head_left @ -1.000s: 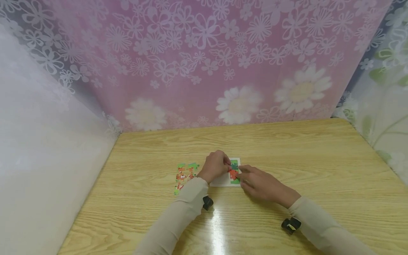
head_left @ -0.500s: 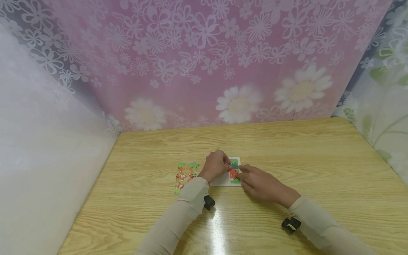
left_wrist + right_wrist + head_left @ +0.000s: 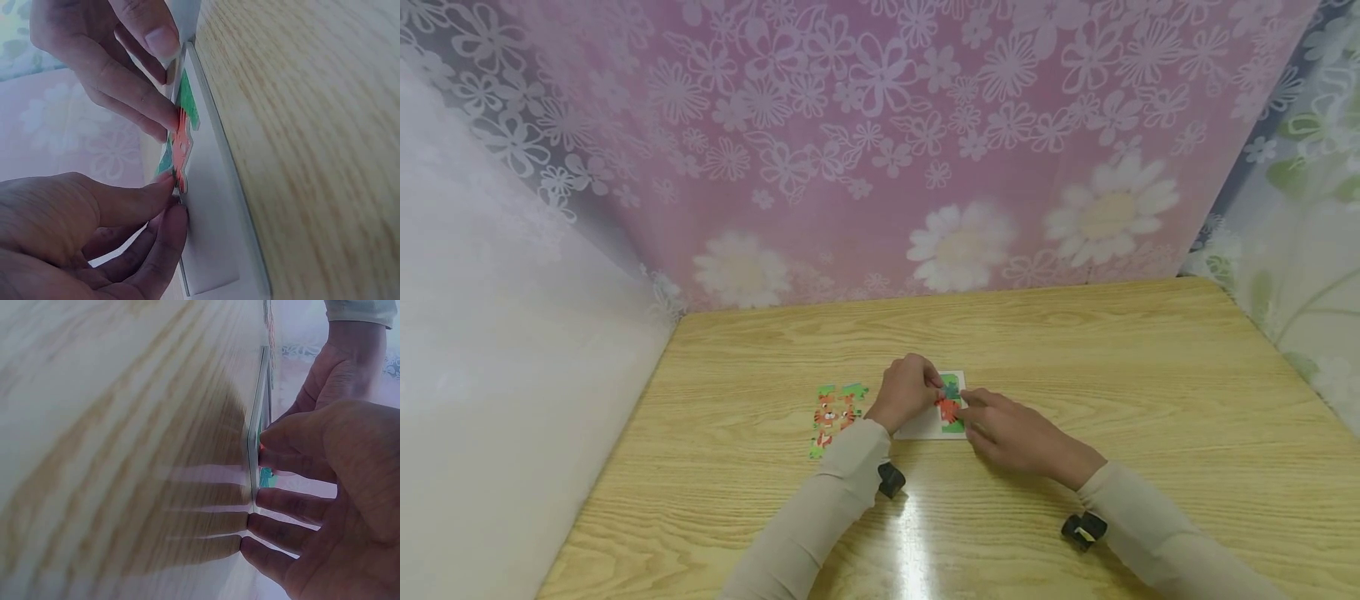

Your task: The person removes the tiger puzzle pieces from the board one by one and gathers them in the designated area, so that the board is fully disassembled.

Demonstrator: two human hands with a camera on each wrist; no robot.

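A white puzzle board (image 3: 917, 429) lies flat on the table, with red and green jigsaw pieces (image 3: 950, 412) set along its right side. Over the middle of the board, my left hand (image 3: 907, 392) pinches a jigsaw piece between thumb and fingers, right at the edge of the placed ones. Most of that piece is hidden by the fingertips (image 3: 177, 215). My right hand (image 3: 1022, 435) comes in from the right with fingers spread and fairly straight. One of its fingertips touches the red piece (image 3: 182, 147); others rest at the board's right edge (image 3: 252, 456).
Left of the board, several loose tiger-pattern jigsaw pieces (image 3: 826, 414) lie on the wooden table (image 3: 760, 350), partly behind the left sleeve (image 3: 842, 475). A pink flowered curtain (image 3: 850, 208) borders the table's back, and a pale one (image 3: 535, 350) its left side.
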